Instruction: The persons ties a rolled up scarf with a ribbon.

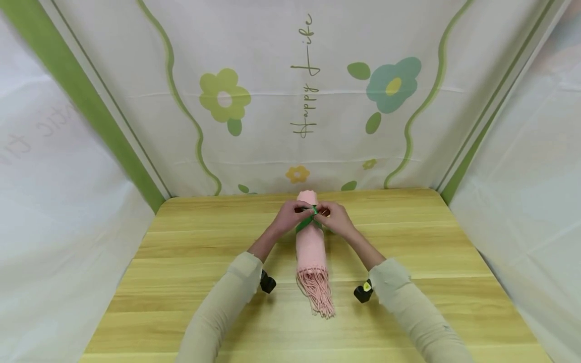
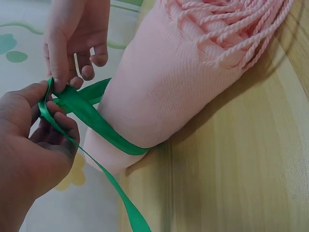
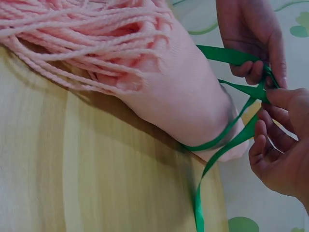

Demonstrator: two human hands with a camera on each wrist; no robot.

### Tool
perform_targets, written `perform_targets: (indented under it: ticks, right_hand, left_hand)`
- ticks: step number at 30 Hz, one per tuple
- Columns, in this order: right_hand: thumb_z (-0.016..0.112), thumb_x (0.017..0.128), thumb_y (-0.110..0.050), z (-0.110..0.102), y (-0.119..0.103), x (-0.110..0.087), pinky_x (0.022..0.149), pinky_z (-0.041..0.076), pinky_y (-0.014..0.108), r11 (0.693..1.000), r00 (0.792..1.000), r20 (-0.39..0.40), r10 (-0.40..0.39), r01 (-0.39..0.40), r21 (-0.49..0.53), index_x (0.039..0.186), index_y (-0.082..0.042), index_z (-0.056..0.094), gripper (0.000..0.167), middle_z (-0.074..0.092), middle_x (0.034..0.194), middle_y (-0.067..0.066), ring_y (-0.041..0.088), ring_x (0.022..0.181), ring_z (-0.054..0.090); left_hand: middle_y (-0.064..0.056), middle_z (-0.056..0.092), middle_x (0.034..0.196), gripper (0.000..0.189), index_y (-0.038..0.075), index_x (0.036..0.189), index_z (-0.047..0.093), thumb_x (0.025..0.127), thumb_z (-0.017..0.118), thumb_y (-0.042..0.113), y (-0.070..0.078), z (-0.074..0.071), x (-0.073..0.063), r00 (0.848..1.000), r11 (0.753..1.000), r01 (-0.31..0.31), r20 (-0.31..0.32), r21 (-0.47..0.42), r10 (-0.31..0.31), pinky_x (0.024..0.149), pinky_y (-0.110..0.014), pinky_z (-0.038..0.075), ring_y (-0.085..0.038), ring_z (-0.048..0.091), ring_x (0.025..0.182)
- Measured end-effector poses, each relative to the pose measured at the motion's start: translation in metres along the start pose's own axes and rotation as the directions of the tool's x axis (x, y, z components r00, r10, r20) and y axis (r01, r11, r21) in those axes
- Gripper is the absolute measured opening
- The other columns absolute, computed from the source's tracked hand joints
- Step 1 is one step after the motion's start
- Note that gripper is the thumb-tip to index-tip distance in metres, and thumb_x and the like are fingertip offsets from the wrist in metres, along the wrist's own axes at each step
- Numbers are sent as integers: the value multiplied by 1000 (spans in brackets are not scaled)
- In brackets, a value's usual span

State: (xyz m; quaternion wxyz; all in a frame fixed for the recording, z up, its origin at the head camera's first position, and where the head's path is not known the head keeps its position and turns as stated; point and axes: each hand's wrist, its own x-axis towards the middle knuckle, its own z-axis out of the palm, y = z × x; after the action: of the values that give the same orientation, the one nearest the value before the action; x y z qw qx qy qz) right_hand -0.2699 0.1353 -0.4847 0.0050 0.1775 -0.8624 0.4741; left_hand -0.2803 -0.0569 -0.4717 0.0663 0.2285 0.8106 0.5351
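Note:
A rolled pink scarf (image 1: 310,247) lies lengthwise on the table, its twisted fringe (image 1: 317,292) toward the person. Round its far part runs a green satin ribbon (image 2: 104,128), with the ends brought up above the roll. My left hand (image 1: 294,214) pinches the ribbon between thumb and fingers, making a small fold there in the left wrist view. Opposite it, my right hand (image 1: 336,218) pinches the ribbon with thumb and forefinger, its other fingers loosely bent. The fingertips of both hands meet over the scarf. One loose ribbon tail hangs down beside the roll in both wrist views.
The wooden table (image 1: 181,282) reaches back to a white cloth wall (image 1: 272,50) with printed flowers and lettering. White side walls (image 1: 522,151) stand left and right. A small black device (image 1: 268,282) sits under each wrist.

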Motion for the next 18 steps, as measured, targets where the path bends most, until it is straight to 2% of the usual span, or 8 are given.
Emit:
perform_targets:
  ticks: [6, 7, 10, 15, 18]
  right_hand:
    - [64, 95, -13, 7, 1, -1, 72, 51, 29, 997, 995, -72, 67, -64, 52, 96, -7, 72, 10, 71, 92, 10, 18, 83, 62]
    - [63, 96, -13, 7, 1, -1, 71, 51, 28, 995, 993, -81, 81, -76, 70, 96, -7, 72, 11, 71, 91, 10, 17, 82, 62]
    - [60, 97, -15, 6, 3, -2, 66, 49, 26, 989, 987, -109, 118, -107, 105, 97, -7, 73, 15, 70, 89, 14, 18, 77, 60]
    - [57, 101, -18, 6, 6, -2, 61, 45, 21, 964, 965, -164, 206, -171, 205, 101, -2, 74, 23, 68, 94, 26, 23, 77, 59]
    - [55, 102, -18, 5, 6, -2, 63, 47, 22, 941, 948, -190, 254, -197, 275, 102, 1, 72, 26, 67, 96, 29, 24, 78, 59]
  left_hand:
    - [-13, 70, 105, 24, 5, 117, 71, 103, 57, 19, 3, -1, -2, 999, 999, 35, -28, 4, -35, 72, -25, 46, -16, 57, 81]
    - [-11, 69, 103, 24, 7, 117, 71, 104, 55, 20, -1, -1, -1, 998, 999, 44, -38, 1, -44, 71, -25, 45, -14, 53, 78]
    - [-12, 68, 103, 25, 6, 118, 69, 105, 51, 16, -1, -1, -2, 996, 999, 54, -66, 7, -53, 73, -28, 49, -18, 57, 82]
    - [-16, 71, 102, 24, 5, 115, 69, 105, 49, 12, -2, 0, -1, 996, 999, 40, -83, -3, -40, 87, -47, 54, -35, 66, 98]
    - [-16, 73, 99, 24, 5, 116, 69, 106, 49, 12, -3, 0, -1, 996, 999, 33, -88, -19, -35, 91, -50, 53, -34, 68, 101]
